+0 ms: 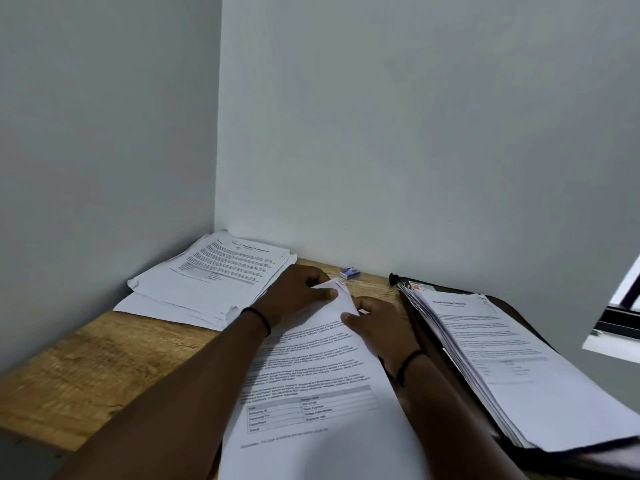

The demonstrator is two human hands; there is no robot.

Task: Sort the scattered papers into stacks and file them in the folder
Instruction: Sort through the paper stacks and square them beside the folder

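Note:
A printed sheet (311,386) lies on top of more papers in the middle of the wooden table (86,368). My left hand (294,294) pinches its far top corner, thumb on the paper. My right hand (381,327) grips the same top edge just to the right, thumb pressed on the sheet. A loose stack of papers (207,275) sits in the far left corner against the walls. At the right lies an open dark folder (512,306) with a thick stack of filed sheets (512,368) on it.
A small blue and white box (349,273) lies by the back wall between the stacks. Walls close the table at the back and left. A window frame (620,323) shows at the right edge. Bare wood lies at the front left.

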